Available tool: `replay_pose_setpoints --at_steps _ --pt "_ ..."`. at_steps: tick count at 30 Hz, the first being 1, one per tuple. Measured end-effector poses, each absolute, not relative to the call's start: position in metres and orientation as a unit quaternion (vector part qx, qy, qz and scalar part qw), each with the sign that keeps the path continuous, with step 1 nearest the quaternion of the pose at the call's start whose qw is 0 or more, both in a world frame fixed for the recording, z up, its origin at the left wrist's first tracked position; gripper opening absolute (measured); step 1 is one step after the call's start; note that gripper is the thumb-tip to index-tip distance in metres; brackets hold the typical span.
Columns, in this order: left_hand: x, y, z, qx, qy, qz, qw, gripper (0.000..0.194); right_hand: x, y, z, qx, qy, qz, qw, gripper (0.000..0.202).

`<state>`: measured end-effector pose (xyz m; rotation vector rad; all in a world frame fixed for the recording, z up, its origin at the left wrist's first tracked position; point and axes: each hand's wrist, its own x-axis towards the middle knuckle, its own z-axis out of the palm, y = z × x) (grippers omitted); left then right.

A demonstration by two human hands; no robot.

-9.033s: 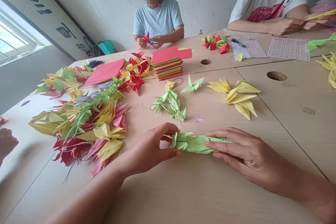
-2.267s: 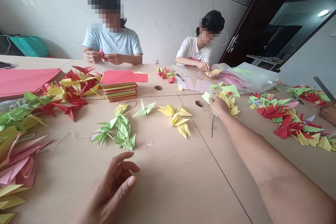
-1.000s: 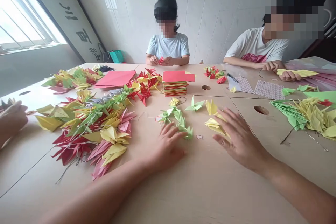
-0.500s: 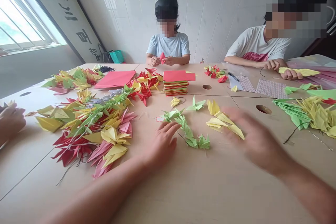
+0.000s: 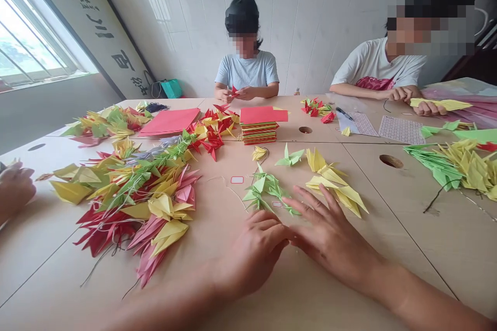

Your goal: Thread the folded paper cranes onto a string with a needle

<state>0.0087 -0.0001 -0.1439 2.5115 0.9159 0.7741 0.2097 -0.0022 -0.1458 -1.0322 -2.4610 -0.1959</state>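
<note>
My left hand [image 5: 258,251] is closed in front of the folded green paper cranes [image 5: 267,184], its thumb and fingers pinched together at the tips. Whatever lies in that pinch is hidden or too thin to make out. Beside it, my right hand [image 5: 334,238] has its fingers stretched and spread, with the fingertips over the near right end of the green cranes. Its thumb side meets the fingertips of my left hand. Folded yellow paper cranes [image 5: 336,181] lie just beyond my right hand. A single green crane [image 5: 289,156] and a small yellow one [image 5: 259,153] sit farther back.
A large pile of strung paper cranes [image 5: 163,207] spreads on the left. Stacked paper squares [image 5: 259,132] and red sheets [image 5: 171,122] lie farther back. Holes [image 5: 391,161] pierce the tabletop. Two people sit across the table, and another person's hand [image 5: 15,186] is at the left edge.
My right hand has moved left and nearer, away from the yellow cranes, to meet my left hand. My left hand has drawn nearer and curled closed. The green cranes lie bunched more closely.
</note>
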Motion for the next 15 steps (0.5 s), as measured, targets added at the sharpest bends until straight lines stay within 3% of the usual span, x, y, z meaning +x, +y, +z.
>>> replay_pose_setpoints --at_steps 5,11,15 --pt "0.004 -0.001 -0.125 0.823 0.385 0.297 0.293 0.012 0.222 -0.019 -0.127 -0.419 -0.879 0.074 0.214 0.023" --pt "-0.008 0.013 -0.111 0.796 0.434 0.301 0.295 0.012 0.255 -0.030 -0.101 -0.529 -0.726 0.349 0.266 0.027" --pt "-0.013 0.021 -0.110 0.774 0.459 0.306 0.311 0.011 0.283 -0.034 -0.101 -0.553 -0.667 0.380 0.325 0.027"
